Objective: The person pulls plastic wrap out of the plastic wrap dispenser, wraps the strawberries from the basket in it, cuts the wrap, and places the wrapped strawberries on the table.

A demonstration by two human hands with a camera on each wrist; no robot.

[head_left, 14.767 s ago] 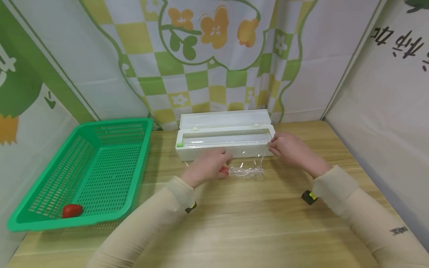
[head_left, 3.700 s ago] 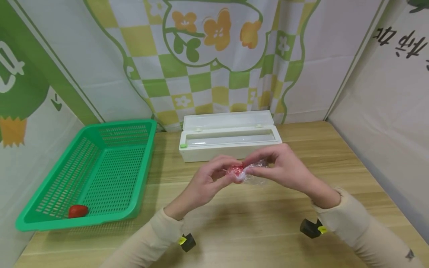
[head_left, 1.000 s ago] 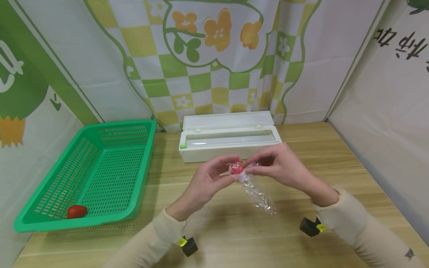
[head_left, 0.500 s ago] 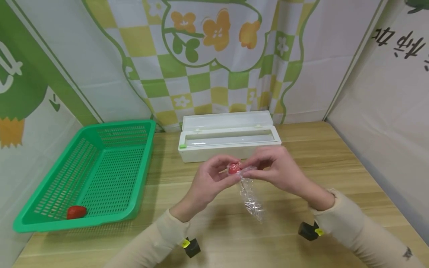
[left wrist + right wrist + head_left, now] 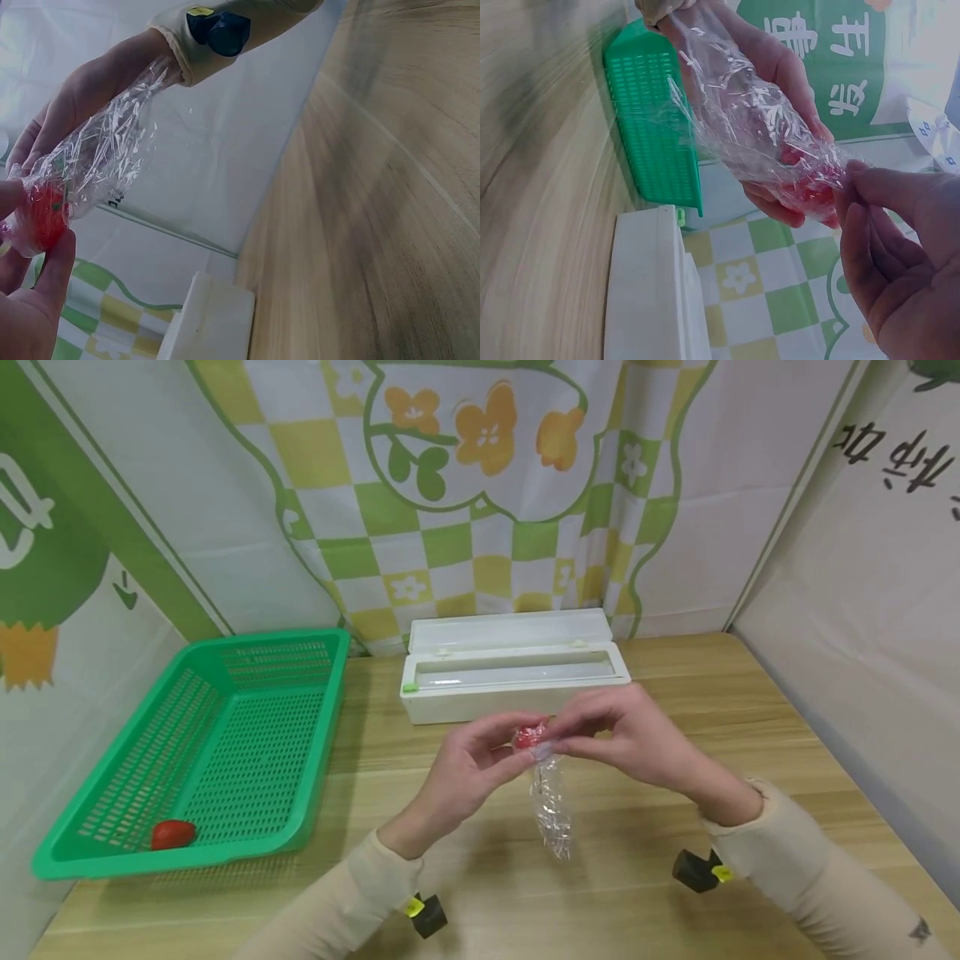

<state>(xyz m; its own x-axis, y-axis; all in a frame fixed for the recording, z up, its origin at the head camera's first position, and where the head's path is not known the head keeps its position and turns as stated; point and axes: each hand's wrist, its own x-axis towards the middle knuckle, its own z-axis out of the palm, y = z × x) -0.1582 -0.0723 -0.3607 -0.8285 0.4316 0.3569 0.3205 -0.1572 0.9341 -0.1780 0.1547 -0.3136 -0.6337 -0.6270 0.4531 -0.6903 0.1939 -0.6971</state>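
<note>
Between both hands, above the table, is a small red fruit (image 5: 529,737) that looks like a strawberry, wrapped in clear cling film (image 5: 552,814). My left hand (image 5: 459,767) pinches the wrapped fruit between thumb and fingers from the left. From the right, my right hand (image 5: 637,739) pinches the film beside the fruit with thumb and forefinger. A crinkled tail of film hangs down below the fingers. In the left wrist view, a bit of green shows by the red fruit (image 5: 49,214). The right wrist view shows the thumb and fingers on the film (image 5: 769,124).
Behind the hands stands a white cling film box (image 5: 510,702) with its lid raised and a roll inside. To the left, a green plastic basket (image 5: 318,743) holds another red fruit (image 5: 173,834). A checkered curtain (image 5: 480,543) hangs behind the wooden table (image 5: 600,910).
Film was first stretched out at the box with the fruit on it; later it is gathered round the fruit. Over the last second the film tail swings from lower right to straight down.
</note>
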